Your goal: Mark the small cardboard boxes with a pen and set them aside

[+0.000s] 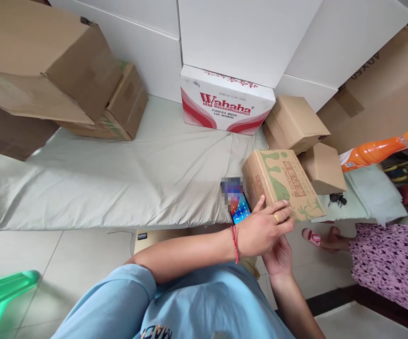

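Note:
A brown cardboard box [288,176] with green coconut print and red lettering sits at the right part of the cloth-covered surface, near its front edge. Across its near corner lies my left hand [269,226], with a ring and a red string bracelet, its bent fingers and thumb against the cardboard. Just below it is my right hand [279,256], palm turned up and fingers curled; the left hand partly covers its fingertips, so what they grip is hidden. A lit smartphone [239,207] lies left of the box, close to my left wrist.
Behind stands a white Wahaha water carton [225,106]. Smaller plain boxes [299,122], an orange bottle [376,150] and keys [338,200] are at right. Big cartons [84,70] fill the left. A green plastic stool [6,292] and a person in a patterned skirt [390,263] flank me.

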The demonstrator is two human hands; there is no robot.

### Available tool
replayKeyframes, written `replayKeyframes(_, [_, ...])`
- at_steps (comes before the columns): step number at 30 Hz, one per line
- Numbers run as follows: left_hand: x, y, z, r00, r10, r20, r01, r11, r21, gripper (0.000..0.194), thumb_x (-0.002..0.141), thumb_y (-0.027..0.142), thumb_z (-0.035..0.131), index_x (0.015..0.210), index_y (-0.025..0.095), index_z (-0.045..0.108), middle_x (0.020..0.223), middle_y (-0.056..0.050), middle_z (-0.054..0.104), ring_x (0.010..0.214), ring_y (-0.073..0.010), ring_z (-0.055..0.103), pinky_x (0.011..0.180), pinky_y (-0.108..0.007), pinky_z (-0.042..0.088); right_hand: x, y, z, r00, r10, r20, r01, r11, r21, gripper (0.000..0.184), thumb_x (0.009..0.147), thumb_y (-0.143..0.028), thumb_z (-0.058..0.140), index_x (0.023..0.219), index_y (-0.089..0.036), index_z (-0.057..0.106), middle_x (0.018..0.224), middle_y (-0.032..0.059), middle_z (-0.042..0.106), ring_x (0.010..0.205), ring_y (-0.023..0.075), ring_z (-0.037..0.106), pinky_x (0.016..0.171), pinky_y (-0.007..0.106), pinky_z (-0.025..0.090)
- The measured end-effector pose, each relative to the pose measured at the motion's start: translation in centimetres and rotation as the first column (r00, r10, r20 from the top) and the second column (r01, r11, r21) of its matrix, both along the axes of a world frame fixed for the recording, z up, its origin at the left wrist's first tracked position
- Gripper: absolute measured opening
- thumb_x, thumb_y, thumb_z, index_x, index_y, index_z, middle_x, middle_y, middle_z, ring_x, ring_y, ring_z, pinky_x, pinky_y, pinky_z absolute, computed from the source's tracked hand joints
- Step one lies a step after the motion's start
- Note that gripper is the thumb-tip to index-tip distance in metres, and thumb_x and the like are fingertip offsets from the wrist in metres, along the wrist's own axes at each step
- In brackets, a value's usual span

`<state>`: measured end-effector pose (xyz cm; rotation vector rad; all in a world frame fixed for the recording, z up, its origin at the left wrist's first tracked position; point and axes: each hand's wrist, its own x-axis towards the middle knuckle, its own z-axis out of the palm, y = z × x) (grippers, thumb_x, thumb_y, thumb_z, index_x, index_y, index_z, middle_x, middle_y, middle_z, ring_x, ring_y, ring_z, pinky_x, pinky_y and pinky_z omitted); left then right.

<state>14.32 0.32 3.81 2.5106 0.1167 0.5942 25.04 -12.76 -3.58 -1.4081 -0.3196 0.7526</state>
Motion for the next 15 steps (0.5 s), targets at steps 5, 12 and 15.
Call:
replayKeyframes(5, [2.2,1.6,-1.2,0.989,-0.140,0.045,0.139,0.990,0.030,0.044,0.099,0.009,0.051,0.138,0.016,0.070,0.163,-0.015,0.058,0.163,-0.0297,0.039,0.132,-0.057,0.038,0.7,0.1,0.1,0.989,-0.106,-0.098,0.109,0.994,0.025,0.034,0.089,-0.054,0.077,0.116,-0.032,0.077,0.124,0.0065,0.079,0.120,0.0232,0.073,0.081,0.034,0.067])
replayKeyframes(12, [-0.6,4.1,-1.8,0.850,0.238,0.470,-0.225,0.971,-0.085,0.039,0.101,0.016,0.062,0.140,0.014,0.061,0.155,-0.026,0.058,0.160,-0.0330,0.044,0.124,-0.052,0.050,4.7,2.3,0.2,0.980,-0.194,-0.049,0.188,0.976,-0.109,0.054,0.072,-0.063,0.092,0.094,-0.019,0.071,0.072,-0.0012,0.074,0.054,0.0091,0.062,0.047,0.018,0.048])
replayKeyframes(15, [-8.0,5.8,-3.6,0.760,0.494,0.422,-0.459,0.868,-0.190,0.030,0.102,0.017,0.065,0.131,0.022,0.064,0.140,-0.017,0.070,0.141,-0.0274,0.064,0.117,-0.049,0.057,4.5,1.9,-0.9,0.979,-0.199,-0.048,0.190,0.970,-0.153,0.052,0.068,-0.060,0.094,0.084,-0.019,0.066,0.061,-0.0049,0.068,0.047,0.0063,0.054,0.041,0.015,0.038])
